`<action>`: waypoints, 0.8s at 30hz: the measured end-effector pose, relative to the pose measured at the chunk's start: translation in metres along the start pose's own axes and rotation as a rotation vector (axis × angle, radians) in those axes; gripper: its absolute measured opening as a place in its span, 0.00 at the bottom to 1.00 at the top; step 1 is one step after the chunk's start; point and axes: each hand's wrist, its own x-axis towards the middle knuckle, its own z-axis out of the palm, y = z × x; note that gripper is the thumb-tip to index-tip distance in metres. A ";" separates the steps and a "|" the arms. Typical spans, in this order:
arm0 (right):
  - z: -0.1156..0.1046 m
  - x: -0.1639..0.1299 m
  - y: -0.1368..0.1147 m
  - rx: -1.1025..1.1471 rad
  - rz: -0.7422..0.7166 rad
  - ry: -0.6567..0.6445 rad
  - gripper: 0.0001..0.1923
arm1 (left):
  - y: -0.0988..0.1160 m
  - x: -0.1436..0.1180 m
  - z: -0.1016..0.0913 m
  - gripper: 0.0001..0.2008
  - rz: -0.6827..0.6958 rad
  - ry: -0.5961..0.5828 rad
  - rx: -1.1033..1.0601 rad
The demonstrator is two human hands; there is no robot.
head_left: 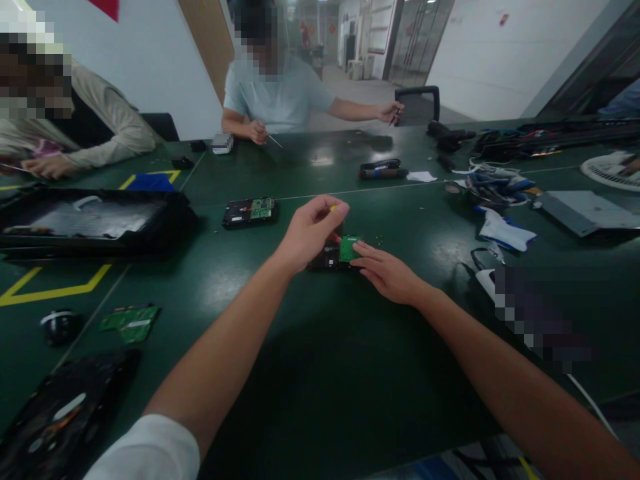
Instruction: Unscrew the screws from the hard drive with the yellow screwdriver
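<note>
A small black hard drive [325,257] with a green circuit board [348,249] on top lies on the dark green table [320,373] in front of me. My left hand [313,230] is above it, fingers closed on a small tool with a yellow handle [333,208] that points down at the drive. My right hand [387,273] lies flat on the table, its fingertips touching the right edge of the green board and steadying the drive.
Another drive with a green board [250,212] lies behind left. A black tray [90,223], a loose green board [130,322], a round black object [60,325] and an opened device [55,417] sit left. Cables and cloths [495,190] lie right. Two people work across the table.
</note>
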 end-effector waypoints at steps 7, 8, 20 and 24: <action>0.000 0.000 0.000 -0.003 -0.008 0.005 0.19 | -0.001 0.001 -0.001 0.14 -0.005 0.017 0.011; 0.000 0.000 0.000 -0.004 -0.008 0.006 0.19 | -0.001 0.001 -0.002 0.13 -0.002 0.017 0.013; 0.001 0.000 0.001 0.004 -0.007 0.012 0.19 | 0.008 0.000 -0.001 0.06 -0.069 0.021 -0.076; 0.001 0.000 0.001 0.023 -0.003 0.012 0.19 | 0.004 0.001 -0.001 0.09 -0.003 0.017 0.001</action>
